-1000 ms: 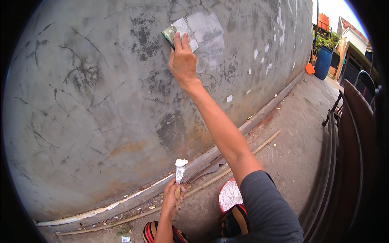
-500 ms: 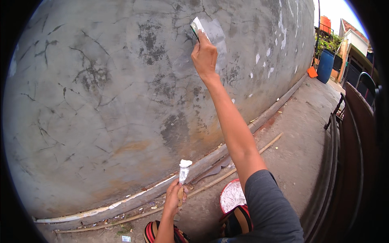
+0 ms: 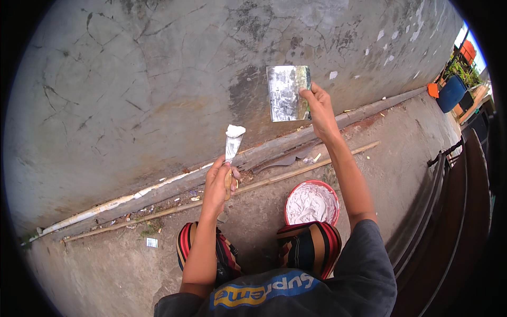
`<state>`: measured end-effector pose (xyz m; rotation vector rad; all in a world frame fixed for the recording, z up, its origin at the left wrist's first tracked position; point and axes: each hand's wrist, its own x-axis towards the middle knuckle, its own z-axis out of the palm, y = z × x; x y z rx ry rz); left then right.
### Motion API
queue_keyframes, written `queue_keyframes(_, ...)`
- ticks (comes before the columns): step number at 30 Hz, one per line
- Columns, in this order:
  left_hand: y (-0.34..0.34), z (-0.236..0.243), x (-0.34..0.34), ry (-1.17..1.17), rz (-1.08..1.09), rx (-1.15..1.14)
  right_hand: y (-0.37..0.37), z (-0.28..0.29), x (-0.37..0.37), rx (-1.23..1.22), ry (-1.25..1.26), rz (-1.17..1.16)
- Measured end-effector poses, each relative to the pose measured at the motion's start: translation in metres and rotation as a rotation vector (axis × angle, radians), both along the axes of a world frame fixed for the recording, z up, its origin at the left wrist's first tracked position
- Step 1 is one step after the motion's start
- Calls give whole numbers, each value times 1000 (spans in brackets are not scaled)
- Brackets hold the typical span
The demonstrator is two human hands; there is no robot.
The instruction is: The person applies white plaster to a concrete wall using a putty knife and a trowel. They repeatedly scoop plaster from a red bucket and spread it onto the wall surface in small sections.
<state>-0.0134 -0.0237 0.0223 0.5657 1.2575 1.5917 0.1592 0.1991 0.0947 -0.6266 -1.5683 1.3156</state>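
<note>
My left hand (image 3: 216, 185) grips the wooden handle of a putty knife (image 3: 232, 147), held upright with a lump of white putty (image 3: 236, 130) on its blade tip. Between the thumb and fingers of my right hand (image 3: 321, 108) is a flat, rectangular metal scraper plate (image 3: 288, 94), smeared with white and held by its right edge, apart from the wall. Cracks and dark patches mark the grey wall (image 3: 142, 79) in front of me. By my right knee stands a red-rimmed bucket (image 3: 287, 207) with white putty inside.
A long bamboo pole (image 3: 296, 173) lies on the ground along the wall's foot, near a white pipe (image 3: 105, 207). At the right stands a dark brown bench-like piece (image 3: 449, 232). Farther off are a blue barrel (image 3: 451, 94) and an orange dustpan-like object (image 3: 433, 90).
My right hand has drawn the scraper plate down and away from the wall, turning its flat face into view. My view has tilted downward, showing more of the bucket. The putty knife stays in my left hand.
</note>
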Motion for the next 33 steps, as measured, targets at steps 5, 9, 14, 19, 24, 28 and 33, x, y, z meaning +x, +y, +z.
queue_keyframes(5,-10,2,-12,31,-93,-46,-51,-41,-2,-113,-3,124)
queue_keyframes(9,-10,7,-18,51,-127,-135,-53,-36,-4,714,-406,94)
queue_keyframes(14,-9,-1,-17,106,-161,-164,-46,-30,0,992,-549,131)
queue_keyframes(19,-8,-4,-18,149,-190,-181,-46,-31,-1,1018,-595,164)
queue_keyframes(24,-7,-4,-16,129,-192,-166,-49,-31,-1,1089,-628,145)
queue_keyframes(28,-9,-1,-17,67,-188,-163,-53,-31,-3,1082,-608,151)
queue_keyframes(33,-7,-1,-17,99,-226,-171,-55,-36,-6,1096,-622,145)
